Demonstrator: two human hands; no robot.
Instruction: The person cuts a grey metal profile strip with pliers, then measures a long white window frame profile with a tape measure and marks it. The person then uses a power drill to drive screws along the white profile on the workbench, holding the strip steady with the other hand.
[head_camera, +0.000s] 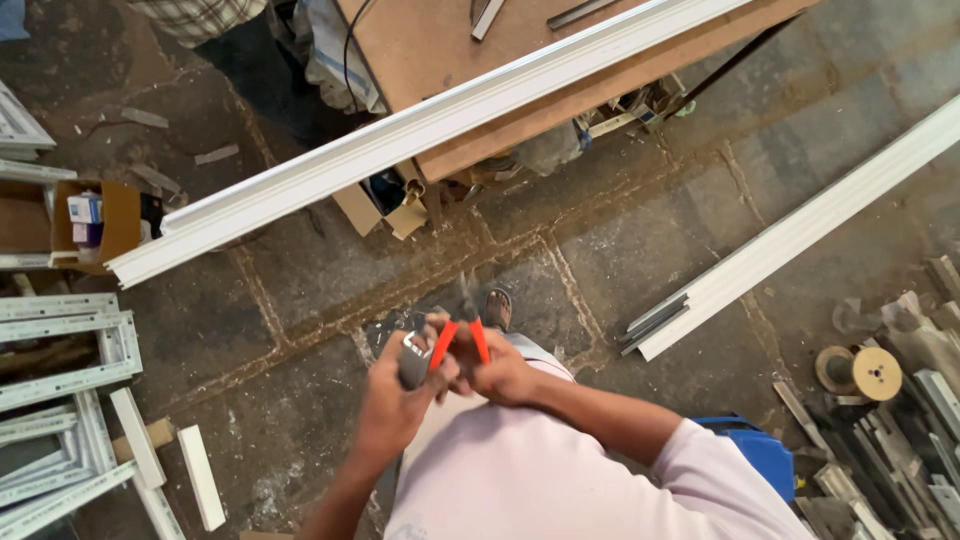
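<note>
Fingers of 2 hands: left hand (395, 395) grips 1 grey tool (414, 358), right hand (500, 378) clamps 2 orange handles (445, 342) (pliers?).

Orange-handled pliers (458, 345) tilted beside a grey metal piece (414, 360).

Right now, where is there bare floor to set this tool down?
Bare stone floor lies between the long white profile and the shorter profile. Crowded: frame pieces on the left, offcuts and spool on the right.
</note>
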